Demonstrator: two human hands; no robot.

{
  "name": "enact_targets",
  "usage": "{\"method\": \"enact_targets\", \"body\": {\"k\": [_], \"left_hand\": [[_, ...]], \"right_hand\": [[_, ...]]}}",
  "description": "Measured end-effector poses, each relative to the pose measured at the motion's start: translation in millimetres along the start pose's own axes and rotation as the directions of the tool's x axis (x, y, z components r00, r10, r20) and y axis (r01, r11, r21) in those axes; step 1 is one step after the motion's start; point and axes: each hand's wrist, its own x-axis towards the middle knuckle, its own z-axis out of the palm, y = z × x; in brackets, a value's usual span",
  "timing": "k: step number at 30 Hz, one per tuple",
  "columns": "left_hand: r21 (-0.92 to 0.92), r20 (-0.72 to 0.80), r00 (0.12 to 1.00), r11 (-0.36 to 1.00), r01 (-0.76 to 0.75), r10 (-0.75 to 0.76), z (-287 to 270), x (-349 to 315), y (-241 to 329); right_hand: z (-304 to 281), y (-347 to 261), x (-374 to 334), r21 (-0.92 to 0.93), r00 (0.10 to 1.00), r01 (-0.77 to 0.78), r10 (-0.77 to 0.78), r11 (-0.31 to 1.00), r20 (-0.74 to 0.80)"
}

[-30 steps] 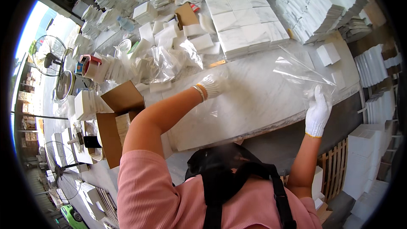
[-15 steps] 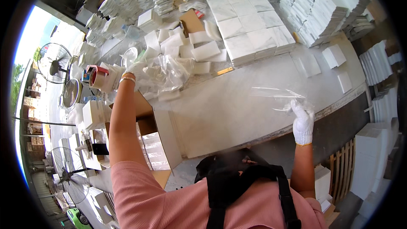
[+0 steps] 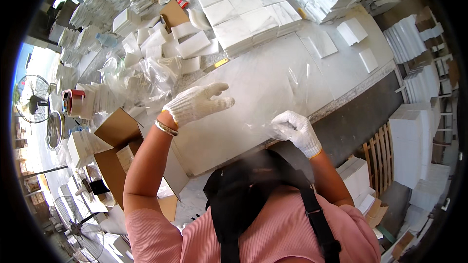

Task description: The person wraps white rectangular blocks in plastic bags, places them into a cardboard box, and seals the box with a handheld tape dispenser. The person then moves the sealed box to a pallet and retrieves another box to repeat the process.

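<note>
Both my hands wear white knitted gloves over the pale work table (image 3: 234, 126). My left hand (image 3: 200, 103) is open above the table's left part, its fingers stretched to the right and nothing in them. Near the front edge, my right hand (image 3: 295, 130) is closed on a clear plastic bag (image 3: 298, 87), pinching it between thumb and fingers. The film is thin and shows mostly by its glare, so its full outline is hard to make out. A heap of similar clear plastic bags (image 3: 161, 73) lies beyond my left hand.
Stacked marble-look tiles (image 3: 239, 29) stand at the far side, with white foam sheets (image 3: 192, 44) beside them. A yellow cutter (image 3: 221, 63) lies near the stack. An open cardboard box (image 3: 114, 126) stands at the left. A white block (image 3: 352, 31) sits far right.
My left hand has come away from the heap of plastic bags, rightward over the table. My right hand has moved left and nearer with the clear bag. The view has shifted.
</note>
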Motion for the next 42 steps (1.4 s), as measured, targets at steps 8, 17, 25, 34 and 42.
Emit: {"method": "enact_targets", "body": {"k": [8, 17, 25, 34, 42], "left_hand": [[0.221, 0.066, 0.977, 0.958, 0.182, -0.201, 118, 80, 15], [0.203, -0.199, 0.972, 0.964, 0.170, -0.129, 208, 67, 7], [0.066, -0.299, 0.943, 0.983, 0.174, -0.147, 225, 43, 2], [-0.043, -0.419, 0.869, 0.962, 0.270, -0.262, 258, -20, -27], [0.001, -0.498, 0.845, 0.974, 0.226, -0.195, 296, -41, -35]], "right_hand": [[15, 52, -26, -0.005, 0.995, 0.011, -0.010, 1.000, 0.095], [8, 91, -49, -0.291, 0.962, 0.230, -0.172, 0.929, 0.212], [-17, 107, -67, -0.543, 0.938, 0.246, -0.056, 0.803, 0.343], [-113, 106, -71, -0.910, 0.846, -0.080, 0.510, 0.406, 0.153], [-66, 35, 66, -0.750, 0.984, 0.097, -0.175, 0.655, -0.026]]}}
